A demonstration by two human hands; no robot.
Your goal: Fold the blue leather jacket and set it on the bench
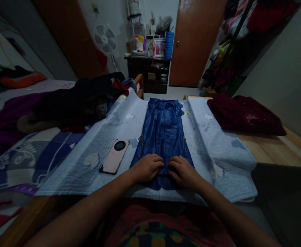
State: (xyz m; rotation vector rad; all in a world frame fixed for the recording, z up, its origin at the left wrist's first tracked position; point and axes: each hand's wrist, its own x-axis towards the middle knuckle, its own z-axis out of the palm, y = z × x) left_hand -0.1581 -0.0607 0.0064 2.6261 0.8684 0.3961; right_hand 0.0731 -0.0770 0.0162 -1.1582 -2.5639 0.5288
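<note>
A blue leather jacket (163,130) lies folded into a long narrow shape, with small zips along both sides. On its near end are both my hands, facing each other a short gap apart. My left hand (148,167) has its fingers bent and closed on the leather. Opposite it, my right hand (181,169) curls its fingers on the same part of the jacket; the thumbs are mostly hidden. To the left of the jacket lies a pink phone (115,156) with a round black camera ring, untouched.
Beneath the jacket spreads a light blue quilted cloth (91,175). A folded dark red garment (245,115) sits on the wooden surface (258,151) at right. Dark clothes (70,99) are heaped on the left. Farther back stand a white fan (105,39) and a dark cabinet (147,73).
</note>
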